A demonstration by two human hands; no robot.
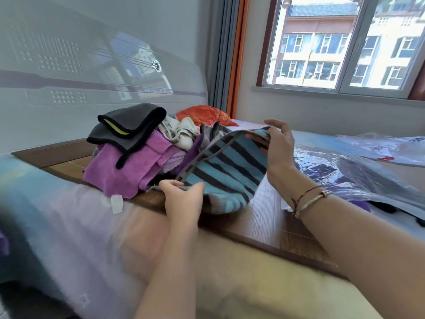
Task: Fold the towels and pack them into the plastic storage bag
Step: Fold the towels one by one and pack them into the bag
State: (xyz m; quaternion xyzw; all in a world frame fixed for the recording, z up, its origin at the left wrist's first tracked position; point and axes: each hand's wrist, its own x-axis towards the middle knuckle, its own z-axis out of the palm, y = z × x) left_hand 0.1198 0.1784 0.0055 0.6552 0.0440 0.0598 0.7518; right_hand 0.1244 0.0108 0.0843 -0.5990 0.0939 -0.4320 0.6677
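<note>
Over the bed, the left hand (184, 199) and right hand (279, 143) are pinching opposite edges of the striped towel (230, 166), fingers grasping it beside the unfolded pile (138, 155); it is sagging, soft and light, best gripped at corners.

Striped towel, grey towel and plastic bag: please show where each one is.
striped towel (227, 166), head view, on a blue stripe.
grey towel (135, 118), head view, on its top fold.
plastic bag (340, 166), head view, on its clear film.
</note>
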